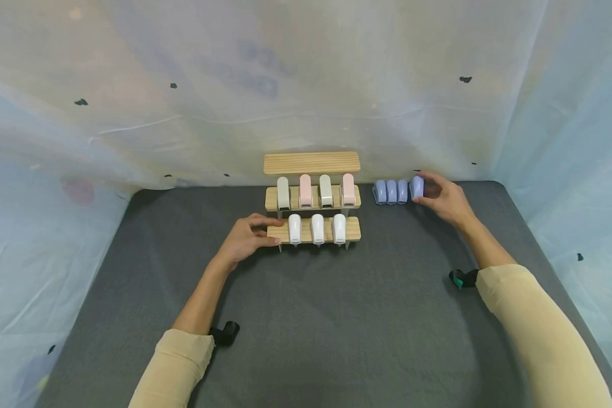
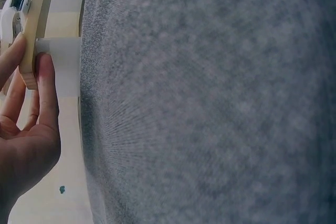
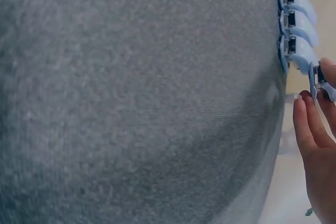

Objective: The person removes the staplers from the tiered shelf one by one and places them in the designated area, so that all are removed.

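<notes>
My right hand (image 1: 447, 201) pinched one blue stapler (image 1: 416, 186), thumb and fingers at its sides, just beyond the right end of a row of three more blue staplers (image 1: 391, 191) on the worktop (image 1: 336, 317). In the right wrist view the pinched one seemed to sit slightly higher than the row, though I could not tell whether it was fully clear of the surface. My left hand (image 1: 243, 238) gripped the left end of the bottom plank (image 1: 355, 229) of the wooden rack, near a clear support (image 2: 60, 66).

The smooth, rounded shell worried me most: with only fingertips on it, an uneven squeeze could have let it twist out and drop. It also stood so near its neighbours that a careless sideways swing might have knocked the row over.

The rack carried its own risk. Three white staplers (image 1: 317, 228) stood upright on the bottom plank, and pink and pale green ones on the middle plank (image 1: 271, 199). A tug or downward push from my left hand could have tilted the plank or shifted the whole rack, and the tall, narrow staplers would probably have toppled first
</notes>
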Tool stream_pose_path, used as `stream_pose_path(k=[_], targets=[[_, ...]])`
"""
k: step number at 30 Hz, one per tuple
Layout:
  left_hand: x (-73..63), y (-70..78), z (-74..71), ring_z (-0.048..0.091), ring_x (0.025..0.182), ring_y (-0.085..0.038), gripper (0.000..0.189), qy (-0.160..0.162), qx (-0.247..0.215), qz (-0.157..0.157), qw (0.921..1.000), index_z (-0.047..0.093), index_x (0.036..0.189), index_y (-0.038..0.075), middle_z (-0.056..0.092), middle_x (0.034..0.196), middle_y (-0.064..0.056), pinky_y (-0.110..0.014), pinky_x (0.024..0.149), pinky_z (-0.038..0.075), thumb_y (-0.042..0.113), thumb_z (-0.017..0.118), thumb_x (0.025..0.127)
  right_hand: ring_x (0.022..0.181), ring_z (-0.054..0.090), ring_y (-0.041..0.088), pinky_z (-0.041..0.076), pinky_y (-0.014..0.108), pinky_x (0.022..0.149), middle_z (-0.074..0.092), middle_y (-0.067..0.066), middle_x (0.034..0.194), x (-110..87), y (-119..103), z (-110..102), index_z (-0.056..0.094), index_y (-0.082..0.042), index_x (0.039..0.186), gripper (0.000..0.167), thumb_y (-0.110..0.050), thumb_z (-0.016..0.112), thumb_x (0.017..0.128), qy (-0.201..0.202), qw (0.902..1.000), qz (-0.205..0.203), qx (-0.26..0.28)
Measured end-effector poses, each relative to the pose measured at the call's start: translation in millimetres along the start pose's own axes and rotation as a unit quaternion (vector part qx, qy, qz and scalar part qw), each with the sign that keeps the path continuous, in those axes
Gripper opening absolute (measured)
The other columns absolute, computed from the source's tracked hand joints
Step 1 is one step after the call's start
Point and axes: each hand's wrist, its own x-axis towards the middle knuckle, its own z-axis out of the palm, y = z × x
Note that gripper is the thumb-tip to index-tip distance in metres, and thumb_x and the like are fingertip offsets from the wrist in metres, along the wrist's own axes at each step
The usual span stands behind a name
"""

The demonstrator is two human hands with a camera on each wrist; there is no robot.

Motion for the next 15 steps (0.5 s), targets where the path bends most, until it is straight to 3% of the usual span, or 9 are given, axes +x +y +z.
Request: stream_pose_path(k=[15], targets=[[-0.1,0.6,-0.3,0.057,0.116,-0.035,0.039,-0.001,-0.006,-0.006,1.0000,0.073,0.120,0.018,0.055,0.130,-0.005,-0.047,0.093,0.051,0.020,0.083,0.083,0.120,0.056,0.042,0.044,0.060,0.095,0.053,0.024,0.138,7.5,11.2,7.2,0.045,-0.011,0.148,0.065,-0.017,0.075,0.091,-0.028,0.9994,0.017,-0.013]])
